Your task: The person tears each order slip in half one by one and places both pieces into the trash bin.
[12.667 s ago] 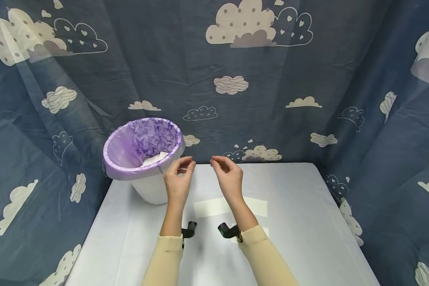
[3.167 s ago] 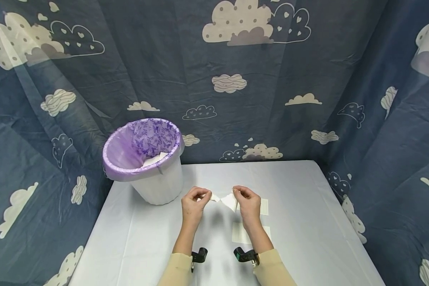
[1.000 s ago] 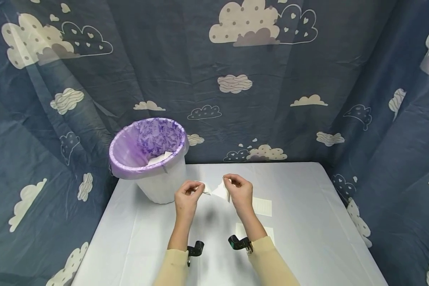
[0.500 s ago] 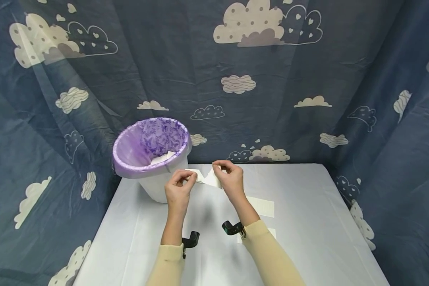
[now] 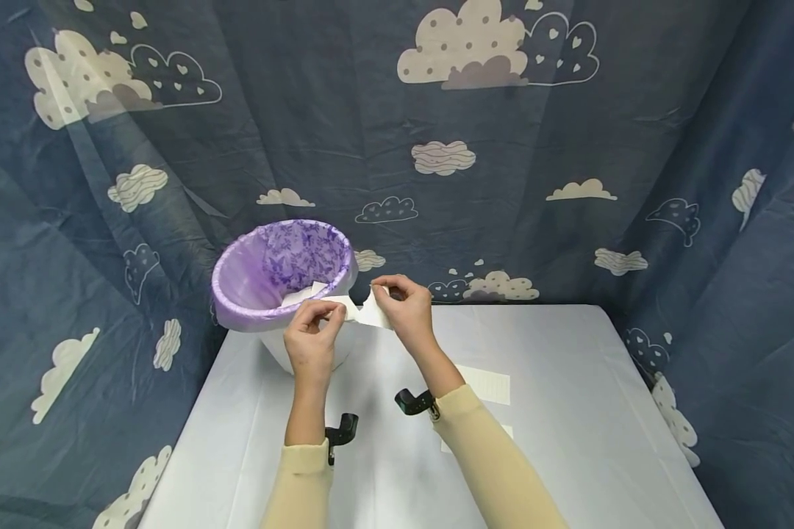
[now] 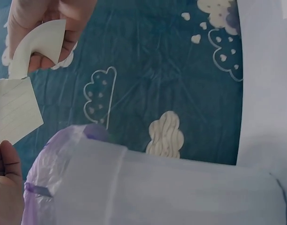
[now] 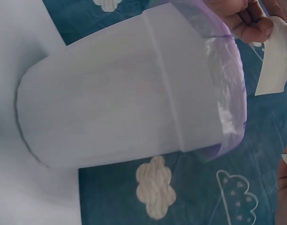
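Note:
A cream strip of lined paper (image 5: 374, 314) is held up between both hands, in front of the bin's right rim. My left hand (image 5: 309, 345) pinches its left part between thumb and fingers. The right part is pinched by my right hand (image 5: 410, 312). Between them the paper narrows at a notch; in the left wrist view the two paper parts (image 6: 17, 108) meet there, and I cannot tell whether they are fully joined. Behind the left hand stands a white bin (image 7: 110, 93) with a purple liner (image 5: 245, 279). Paper scraps (image 5: 298, 296) lie inside it.
On the white table (image 5: 589, 426), two more cream paper pieces lie by the right forearm: one paper piece (image 5: 486, 383) further back and a nearer paper piece (image 5: 446, 446) mostly covered by the sleeve. A dark cloud-print curtain (image 5: 490, 206) hangs around the table.
Earlier the hands showed no paper between them, and a left paper piece lay on the table. That piece was gone from there once they held paper. Lately both hands moved up and left to the bin.

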A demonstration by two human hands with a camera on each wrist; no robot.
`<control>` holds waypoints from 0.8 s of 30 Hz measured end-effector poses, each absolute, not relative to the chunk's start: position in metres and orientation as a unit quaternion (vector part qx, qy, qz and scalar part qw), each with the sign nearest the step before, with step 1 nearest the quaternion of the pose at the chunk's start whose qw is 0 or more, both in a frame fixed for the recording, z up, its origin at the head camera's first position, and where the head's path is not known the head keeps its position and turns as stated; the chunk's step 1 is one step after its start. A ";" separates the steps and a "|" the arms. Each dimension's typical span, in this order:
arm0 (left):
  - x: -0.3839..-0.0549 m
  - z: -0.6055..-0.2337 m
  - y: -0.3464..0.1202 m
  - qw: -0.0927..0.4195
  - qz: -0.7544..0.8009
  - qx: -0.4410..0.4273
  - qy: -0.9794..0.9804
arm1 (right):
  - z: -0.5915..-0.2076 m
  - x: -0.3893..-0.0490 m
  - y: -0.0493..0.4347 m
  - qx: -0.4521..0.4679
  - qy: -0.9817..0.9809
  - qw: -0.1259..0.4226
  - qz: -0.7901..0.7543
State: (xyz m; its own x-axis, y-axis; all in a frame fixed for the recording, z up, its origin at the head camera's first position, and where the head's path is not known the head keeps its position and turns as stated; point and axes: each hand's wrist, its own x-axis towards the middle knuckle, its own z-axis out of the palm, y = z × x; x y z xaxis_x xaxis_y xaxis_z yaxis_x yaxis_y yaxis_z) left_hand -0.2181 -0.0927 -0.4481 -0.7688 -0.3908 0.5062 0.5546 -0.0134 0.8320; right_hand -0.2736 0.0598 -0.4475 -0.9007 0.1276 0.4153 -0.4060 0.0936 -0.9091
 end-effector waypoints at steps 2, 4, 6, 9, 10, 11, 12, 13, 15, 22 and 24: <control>-0.220 -0.445 -0.096 0.338 -0.709 -0.064 -0.616 | -0.442 -0.277 0.054 0.104 -0.712 0.201 0.665; -0.222 -0.442 -0.099 0.344 -0.708 -0.062 -0.613 | -0.435 -0.281 0.048 0.111 -0.714 0.199 0.662; -0.223 -0.439 -0.102 0.350 -0.708 -0.061 -0.610 | -0.429 -0.286 0.041 0.120 -0.715 0.199 0.659; -0.226 -0.434 -0.107 0.359 -0.706 -0.058 -0.607 | -0.420 -0.293 0.033 0.135 -0.717 0.199 0.655; -0.227 -0.433 -0.108 0.362 -0.707 -0.057 -0.605 | -0.418 -0.294 0.031 0.139 -0.717 0.199 0.654; -0.228 -0.432 -0.110 0.365 -0.706 -0.056 -0.605 | -0.416 -0.296 0.028 0.143 -0.718 0.198 0.652; -0.229 -0.430 -0.111 0.367 -0.705 -0.054 -0.605 | -0.413 -0.297 0.027 0.145 -0.718 0.197 0.651; -0.230 -0.429 -0.113 0.369 -0.703 -0.052 -0.605 | -0.412 -0.299 0.025 0.145 -0.720 0.196 0.649; -0.233 -0.426 -0.116 0.374 -0.699 -0.046 -0.607 | -0.410 -0.301 0.022 0.145 -0.722 0.192 0.648; -0.239 -0.420 -0.125 0.384 -0.696 -0.026 -0.607 | -0.410 -0.313 0.011 0.145 -0.731 0.183 0.641; -0.240 -0.420 -0.127 0.388 -0.693 -0.018 -0.607 | -0.410 -0.316 0.007 0.147 -0.732 0.182 0.640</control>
State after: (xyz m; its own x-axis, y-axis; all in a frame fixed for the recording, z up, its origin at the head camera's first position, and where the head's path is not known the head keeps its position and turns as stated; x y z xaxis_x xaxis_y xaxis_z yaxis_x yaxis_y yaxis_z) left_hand -0.2399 -0.1275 -0.4201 -0.6978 -0.5166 0.4961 0.5593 0.0396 0.8280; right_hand -0.3161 0.0071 -0.4099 -0.8903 0.0177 0.4550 -0.4485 0.1384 -0.8830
